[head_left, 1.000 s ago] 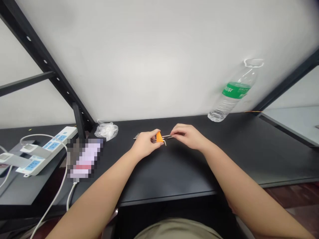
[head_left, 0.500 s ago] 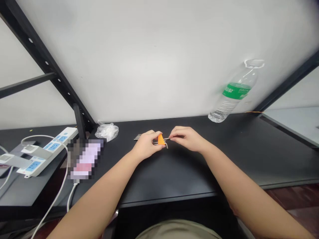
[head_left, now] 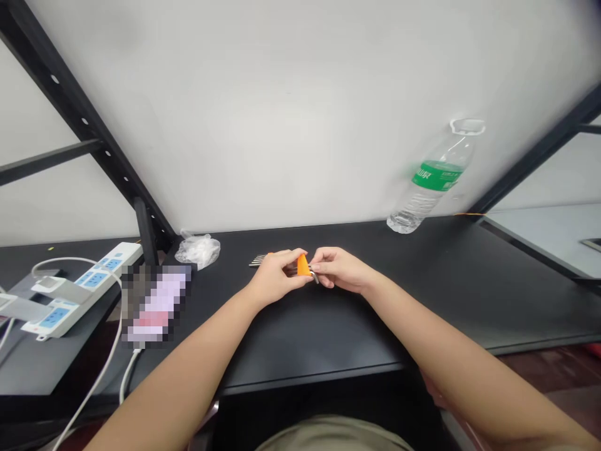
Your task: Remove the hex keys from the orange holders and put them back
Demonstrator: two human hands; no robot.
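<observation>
A set of metal hex keys (head_left: pixel 260 259) in an orange holder (head_left: pixel 303 265) lies on the black table (head_left: pixel 328 319) near the wall. My left hand (head_left: pixel 275 275) grips the orange holder, with the keys' long ends poking out to the left of it. My right hand (head_left: pixel 338 269) is pressed against the holder's right side, its fingers pinched on the bent end of one hex key there. Both hands rest low on the table top.
A plastic water bottle (head_left: pixel 429 181) with a green label stands at the back right by the wall. A crumpled clear bag (head_left: pixel 197 249) lies at the back left. A white power strip (head_left: pixel 77 289) with cables lies far left, beside a black shelf frame (head_left: pixel 89 131).
My right hand has moved left, from the key's outer end up against the orange holder, so the key now sits further in. The view shifted slightly.
</observation>
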